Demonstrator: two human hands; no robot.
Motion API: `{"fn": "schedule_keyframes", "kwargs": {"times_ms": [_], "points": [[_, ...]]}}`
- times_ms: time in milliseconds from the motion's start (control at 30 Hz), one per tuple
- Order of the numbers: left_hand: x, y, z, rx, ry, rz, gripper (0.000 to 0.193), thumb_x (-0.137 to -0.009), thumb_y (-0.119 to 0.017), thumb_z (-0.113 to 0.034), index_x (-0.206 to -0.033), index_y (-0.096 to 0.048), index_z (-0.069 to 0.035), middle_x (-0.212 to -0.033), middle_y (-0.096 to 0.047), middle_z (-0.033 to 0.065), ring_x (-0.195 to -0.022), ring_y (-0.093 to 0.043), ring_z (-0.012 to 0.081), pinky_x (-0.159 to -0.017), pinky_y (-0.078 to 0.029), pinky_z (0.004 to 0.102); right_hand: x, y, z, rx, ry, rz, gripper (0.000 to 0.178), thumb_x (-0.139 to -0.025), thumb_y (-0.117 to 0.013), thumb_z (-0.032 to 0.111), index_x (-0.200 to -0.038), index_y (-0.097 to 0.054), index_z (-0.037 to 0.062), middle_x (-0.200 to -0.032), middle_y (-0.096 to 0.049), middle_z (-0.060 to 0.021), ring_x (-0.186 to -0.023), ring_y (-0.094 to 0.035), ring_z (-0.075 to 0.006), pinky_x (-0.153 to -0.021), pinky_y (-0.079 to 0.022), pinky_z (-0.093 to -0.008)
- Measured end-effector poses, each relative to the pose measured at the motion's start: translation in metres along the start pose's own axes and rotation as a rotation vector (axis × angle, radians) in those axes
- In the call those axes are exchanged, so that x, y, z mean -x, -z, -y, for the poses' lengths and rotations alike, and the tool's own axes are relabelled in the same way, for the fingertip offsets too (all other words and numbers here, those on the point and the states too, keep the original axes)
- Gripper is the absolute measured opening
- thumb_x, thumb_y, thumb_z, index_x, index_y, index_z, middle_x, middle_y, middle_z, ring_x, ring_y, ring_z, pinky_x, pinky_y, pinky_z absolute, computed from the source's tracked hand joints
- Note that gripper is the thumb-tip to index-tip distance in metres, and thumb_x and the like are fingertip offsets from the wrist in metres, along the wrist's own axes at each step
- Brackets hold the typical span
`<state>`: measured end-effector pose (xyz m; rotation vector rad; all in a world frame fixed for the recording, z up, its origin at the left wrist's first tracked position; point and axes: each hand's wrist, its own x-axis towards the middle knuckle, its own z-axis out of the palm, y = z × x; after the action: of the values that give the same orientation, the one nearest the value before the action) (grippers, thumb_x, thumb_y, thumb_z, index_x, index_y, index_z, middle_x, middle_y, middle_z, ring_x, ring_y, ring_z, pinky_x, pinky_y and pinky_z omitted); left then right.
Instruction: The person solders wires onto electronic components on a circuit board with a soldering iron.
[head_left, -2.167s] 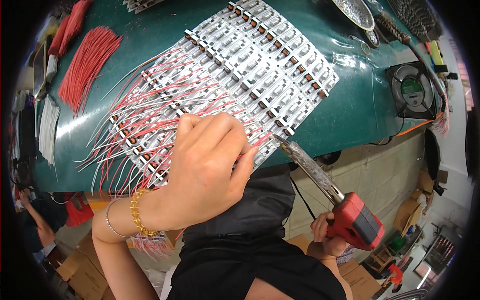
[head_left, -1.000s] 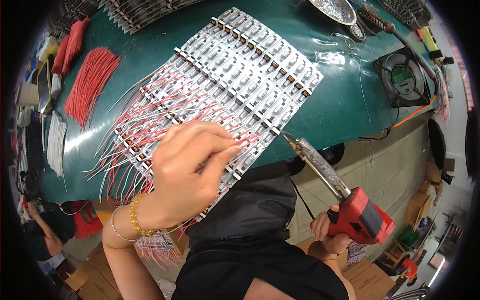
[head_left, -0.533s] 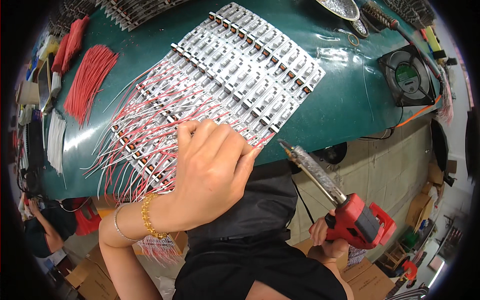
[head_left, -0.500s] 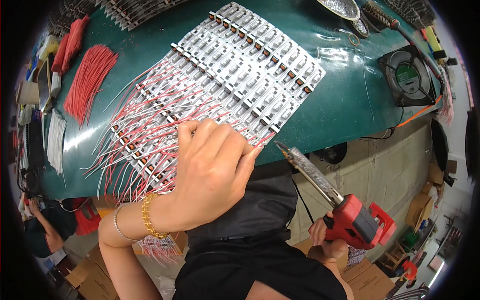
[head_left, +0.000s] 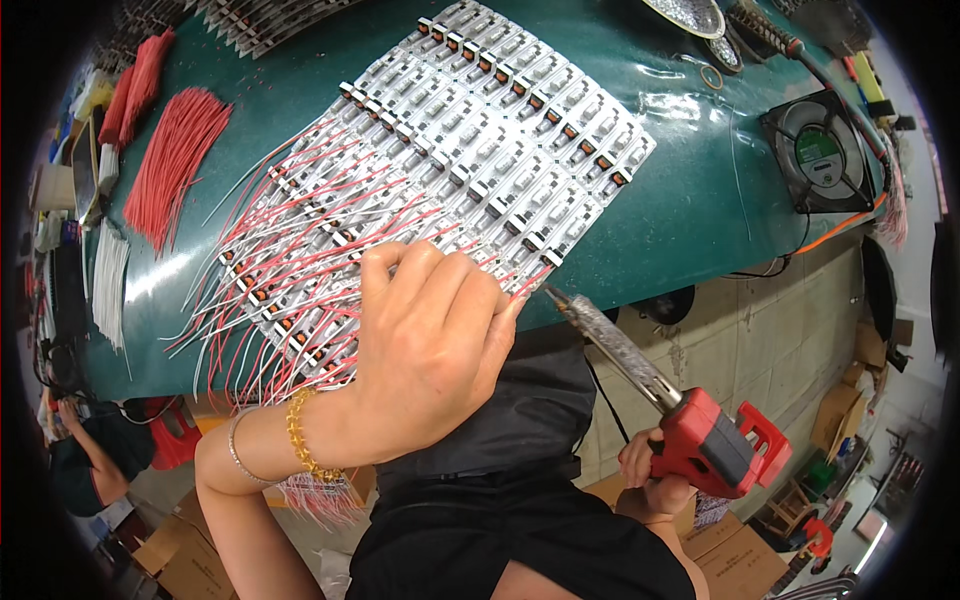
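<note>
A panel of small circuit boards (head_left: 497, 135) lies slanted on the green table. Red and white wires (head_left: 300, 235) fan out leftward from its lower-left rows. My left hand (head_left: 430, 345) rests over the panel's near edge, thumb and finger pinched on a red wire (head_left: 527, 281) at the near right corner. The other fingers are curled and hide part of the boards. In my right hand (head_left: 650, 475) is a red-handled soldering gun (head_left: 710, 440), held off the table's near edge. Its dark tip points up-left, close to the pinched wire; whether they touch I cannot tell.
Bundles of red wires (head_left: 178, 165) and white wires (head_left: 110, 290) lie at the left. A black fan (head_left: 818, 150) stands at the right table edge, near an orange cable (head_left: 835, 230). A metal dish (head_left: 690, 14) sits at the back. Another person's arm (head_left: 88, 450) shows far left.
The soldering gun's tip has moved slightly left, nearer to the pinched wire. The panel has shifted a little to the right, and my left hand has moved slightly with its pinch kept.
</note>
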<state>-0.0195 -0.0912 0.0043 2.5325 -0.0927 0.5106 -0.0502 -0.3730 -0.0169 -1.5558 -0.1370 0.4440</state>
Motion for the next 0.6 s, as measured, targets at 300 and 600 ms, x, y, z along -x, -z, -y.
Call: {"fn": "schedule_keyframes", "kwargs": {"times_ms": [300, 600], "points": [[0.002, 0.000, 0.001, 0.010, 0.002, -0.034, 0.019, -0.066, -0.070, -0.002, -0.066, -0.052, -0.007, -0.062, -0.046, 0.0033, -0.062, -0.044, 0.0221, -0.069, -0.030, 0.0360, -0.005, -0.008, 0.008, -0.151, 0.053, 0.066, 0.082, -0.076, -0.057, 0.063, -0.120, -0.041, -0.0053, -0.046, -0.040, 0.0039, -0.039, -0.043, -0.0102, -0.044, -0.038, -0.0239], [-0.016, 0.077, 0.027, 0.268, 0.276, -0.175, 0.009, -0.073, -0.068, 0.001, -0.079, -0.062, 0.002, -0.070, -0.064, 0.0087, -0.057, -0.059, 0.0142, -0.051, -0.045, 0.0243, -0.051, -0.016, 0.032, -0.031, 0.330, -0.118, 0.080, -0.078, -0.060, 0.057, -0.122, -0.039, -0.0071, -0.047, -0.041, 0.0005, -0.039, -0.042, -0.0116, -0.043, -0.039, -0.0254]]}}
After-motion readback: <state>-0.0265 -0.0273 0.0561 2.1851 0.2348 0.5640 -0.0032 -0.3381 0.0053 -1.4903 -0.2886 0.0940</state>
